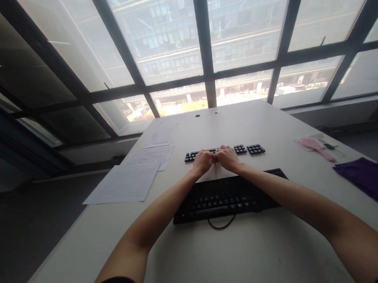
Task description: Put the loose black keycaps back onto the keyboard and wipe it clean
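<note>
My left hand point(204, 161) and my right hand point(227, 158) meet over the desk, fingers curled in and fingertips close together. Anything pinched between them is too small or hidden to make out. Just beyond and under them runs a row of loose black keycaps, with a left group point(191, 156) and a right group point(255, 149) showing at either side; my hands cover part of the middle. Nearer to me, beneath my forearms, lies a black keyboard point(211, 204). Its front rows show keys, its upper part looks plain dark, and a cable point(222, 227) loops out in front.
Handwritten paper sheets point(121, 184) overlap along the left side of the white desk point(195, 259). At the right lie a pink hairbrush point(316, 146), a small dark object with a thin cord point(329, 146) and a folded purple cloth point(366, 178). Large windows stand behind the desk.
</note>
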Available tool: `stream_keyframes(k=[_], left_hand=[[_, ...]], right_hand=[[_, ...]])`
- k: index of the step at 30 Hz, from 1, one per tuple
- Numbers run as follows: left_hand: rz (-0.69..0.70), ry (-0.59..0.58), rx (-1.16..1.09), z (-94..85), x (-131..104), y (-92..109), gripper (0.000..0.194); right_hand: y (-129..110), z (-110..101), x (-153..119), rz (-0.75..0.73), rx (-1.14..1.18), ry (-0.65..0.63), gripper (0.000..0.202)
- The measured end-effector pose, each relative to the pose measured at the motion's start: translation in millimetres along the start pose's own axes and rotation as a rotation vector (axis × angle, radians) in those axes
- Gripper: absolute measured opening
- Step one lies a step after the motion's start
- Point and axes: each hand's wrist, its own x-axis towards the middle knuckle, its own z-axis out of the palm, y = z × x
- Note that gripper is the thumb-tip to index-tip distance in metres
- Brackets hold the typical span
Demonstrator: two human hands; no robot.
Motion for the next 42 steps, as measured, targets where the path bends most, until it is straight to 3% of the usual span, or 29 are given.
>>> stream_keyframes(k=[5,11,14,17,29,42], left_hand=[[-0.026,0.017,-0.063,-17.2,-14,9,0.010],[0.000,-0.007,-0.307,-47.3,-80,41,0.007],[-0.049,-0.087,-0.447,-51.5,-111,58,0.008],[-0.073,-0.129,-0.524,-47.8,-128,67,0.008],[-0.023,-0.121,-0.537,-35.7,-133,66,0.007],[0.070,-0.017,-0.432,-26.1,-141,68,0.010]], right_hand=[[-5,-11,-12,0.023,0.049,0.047,0.020],[-15,-28,-75,-0.002,0.480,0.207,0.010],[-23,-32,-110,-0.007,0.635,0.171,0.012],[-30,-32,-131,-0.008,0.719,0.116,0.012],[-35,-24,-140,-0.022,0.774,0.081,0.013],[-38,-23,-142,-0.110,0.689,0.094,0.014]])
